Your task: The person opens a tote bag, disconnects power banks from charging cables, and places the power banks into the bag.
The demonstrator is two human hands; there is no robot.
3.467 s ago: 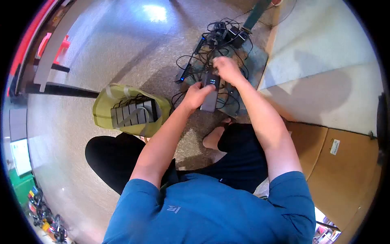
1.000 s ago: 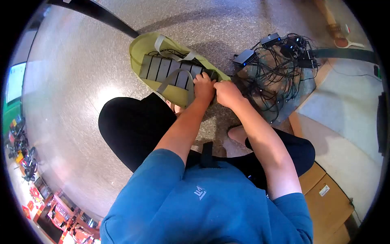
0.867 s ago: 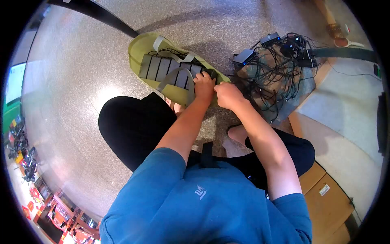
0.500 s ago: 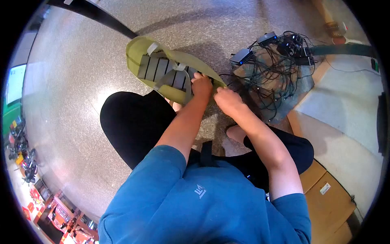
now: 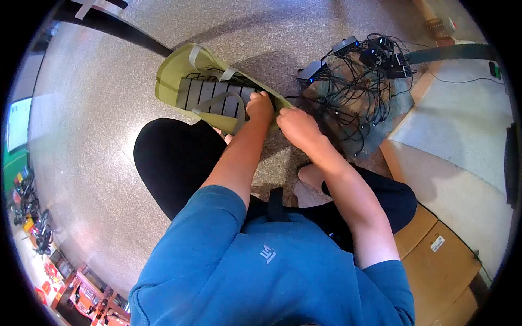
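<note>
A green bag [image 5: 169,81] with grey straps stands on the floor, holding a row of several grey blocks [image 5: 207,95] with black cables behind them. At the bag's right end, my left hand [image 5: 260,106] reaches inside with its fingers closed; what it grips, if anything, is hidden. My right hand [image 5: 297,125] pinches the bag's right rim, close beside my left hand. To the right of the bag lies a tangle of black cables [image 5: 353,89], with a small dark device [image 5: 312,71] showing a blue light at its left edge.
Another dark device [image 5: 346,45] and black adapters [image 5: 398,66] lie at the back of the tangle. A dark green bar [image 5: 451,52] runs to the right above a pale panel [image 5: 462,103]. A cardboard sheet [image 5: 435,266] is at the lower right. A dark beam [image 5: 117,28] crosses the upper left.
The dark device has left my hands since the earliest frame, and both hands have moved to the bag's right end. Lately the bag's rim has opened wider, and the view has shifted slightly.
</note>
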